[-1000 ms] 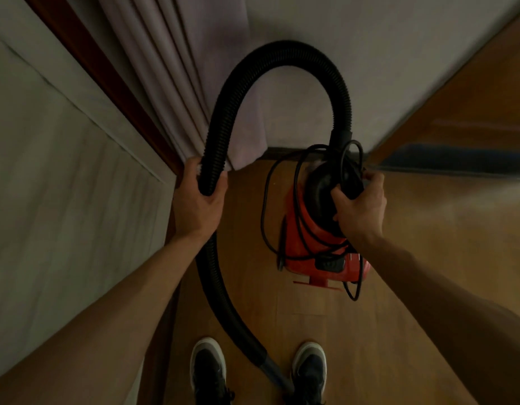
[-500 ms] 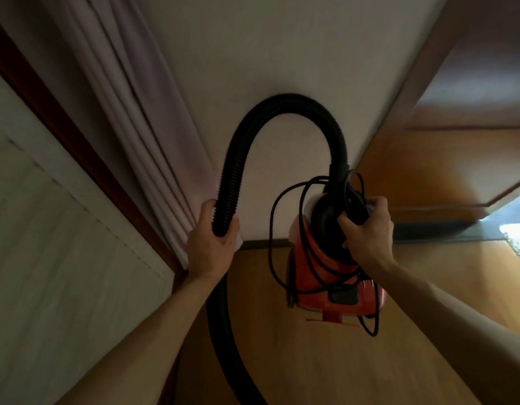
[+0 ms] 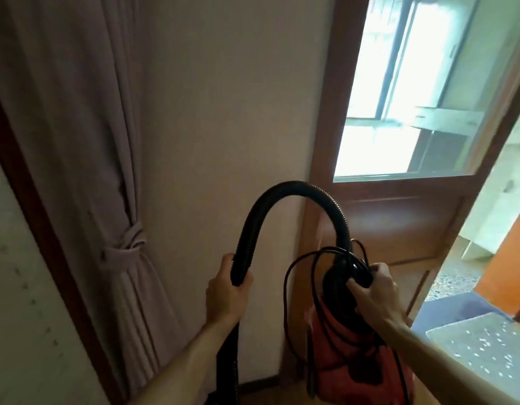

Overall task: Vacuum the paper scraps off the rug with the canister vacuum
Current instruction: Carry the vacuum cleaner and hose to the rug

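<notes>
A red canister vacuum (image 3: 343, 366) hangs in front of me, a black power cord (image 3: 291, 276) looped around its top. My right hand (image 3: 375, 290) grips the black handle on top of it. A black ribbed hose (image 3: 285, 197) arches up from the canister and comes down into my left hand (image 3: 226, 293), which is curled round it. At the lower right lies a pale rug (image 3: 486, 355) dotted with several white paper scraps (image 3: 483, 349). The hose's lower end is out of view.
A tied-back pink curtain (image 3: 112, 200) hangs at the left beside a dark wooden frame. A cream wall (image 3: 223, 112) is straight ahead. A wooden door with a glass pane (image 3: 399, 127) stands open at the right, with an orange surface (image 3: 504, 264) beyond it.
My view has swung up and to the right, from the floor and my shoes to the wall, door and rug. Both hands keep their hold on the hose and the vacuum.
</notes>
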The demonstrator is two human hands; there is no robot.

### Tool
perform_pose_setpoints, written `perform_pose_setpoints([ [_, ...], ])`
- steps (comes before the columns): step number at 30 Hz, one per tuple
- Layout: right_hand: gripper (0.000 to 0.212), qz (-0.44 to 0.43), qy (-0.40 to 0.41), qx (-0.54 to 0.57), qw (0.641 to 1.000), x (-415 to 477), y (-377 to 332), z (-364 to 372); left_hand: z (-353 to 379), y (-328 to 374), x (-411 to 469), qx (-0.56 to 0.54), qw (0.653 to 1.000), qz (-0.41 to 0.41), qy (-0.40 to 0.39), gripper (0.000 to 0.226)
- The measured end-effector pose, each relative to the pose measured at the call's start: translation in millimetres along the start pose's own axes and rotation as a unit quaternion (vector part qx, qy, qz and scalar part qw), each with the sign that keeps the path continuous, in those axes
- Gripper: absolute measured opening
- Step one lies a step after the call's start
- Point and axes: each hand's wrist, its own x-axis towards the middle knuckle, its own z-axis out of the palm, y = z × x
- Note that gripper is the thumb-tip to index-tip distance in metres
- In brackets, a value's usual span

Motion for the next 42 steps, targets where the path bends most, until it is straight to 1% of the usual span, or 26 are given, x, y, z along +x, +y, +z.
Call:
perform_pose_setpoints([
  [3, 0.033, 0.007, 0.054, 0.003, 0.999, 9.6, -37.5, -48.7, 2.1, 65.3, 18.7, 0.013, 0.999, 0.035, -0.018, 0.024],
  [7, 0.033, 0.013, 0.102, 0.004, 0.995, 26.6, -82.4, -114.0, 10.8, 147.7, 34.4, 0.007, 0.997, 0.070, -0.030, 0.026],
  [10, 0.034, 0.020, 0.121, 0.028, 0.992, 43.4, -94.9, -158.3, 30.5, 202.8, 40.6, -0.007, 0.995, 0.098, -0.035, 0.027],
  [14, 0.033, 0.035, 0.169, 0.032, 0.985, 66.4, -97.5, -212.0, 72.2, 253.1, 45.3, -0.011, 0.990, 0.133, -0.038, 0.023],
  [19, 0.035, 0.055, 0.204, 0.026, 0.977, 93.7, -76.5, -274.1, 139.7, 293.2, 46.5, -0.030, 0.987, 0.149, -0.057, 0.022],
  [24, 0.037, 0.080, 0.221, 0.008, 0.972, 110.9, -40.1, -328.4, 204.3, 328.7, 39.4, -0.027, 0.987, 0.151, -0.055, 0.030],
  [28, 0.032, 0.098, 0.241, 0.001, 0.966, 119.2, -9.8, -369.8, 255.1, 345.2, 30.1, -0.020, 0.981, 0.169, -0.091, 0.031],
  [33, 0.036, 0.115, 0.264, -0.006, 0.958, 124.3, 24.5, -411.9, 304.9, 365.6, 14.2, -0.022, 0.974, 0.186, -0.129, 0.030],
  [38, 0.038, 0.133, 0.308, -0.023, 0.942, 123.3, 46.7, -444.8, 352.5, 382.4, 8.0, -0.047, 0.965, 0.205, -0.159, 0.023],
  [42, 0.032, 0.147, 0.323, -0.032, 0.934, 133.3, 64.1, -465.9, 389.1, 392.2, 6.7, -0.069, 0.958, 0.207, -0.184, 0.025],
])
